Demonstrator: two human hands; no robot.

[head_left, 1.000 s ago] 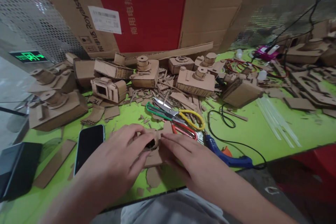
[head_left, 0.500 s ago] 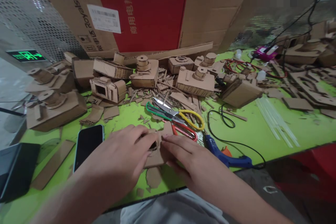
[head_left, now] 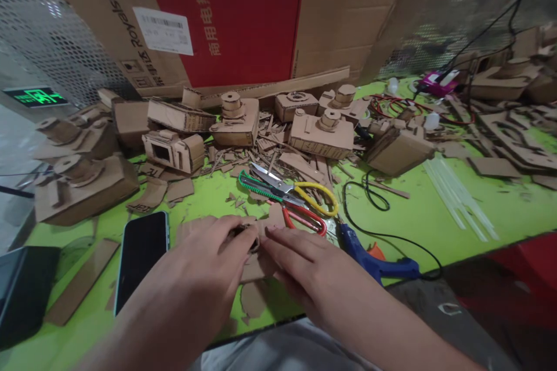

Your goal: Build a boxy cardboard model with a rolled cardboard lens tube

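Observation:
At the front edge of the table, both hands are on a piece of brown cardboard. My left hand is closed around its left side, thumb and fingers curled by a dark, rough-edged opening. My right hand presses the right side, fingers held together and their tips on the cardboard. Much of the piece is hidden under my fingers. Just beyond lie yellow-handled scissors, a green tool and a red-handled tool. A cardboard scrap lies below the hands.
A phone lies left of my hands, a blue glue gun with its cord to the right. Clear glue sticks lie farther right. Several cardboard camera models and many scraps line the back, before a big carton.
The view has shifted slightly, so the table items sit a little farther left. Both hands stay on the cardboard piece, with only a small shift in the left fingers.

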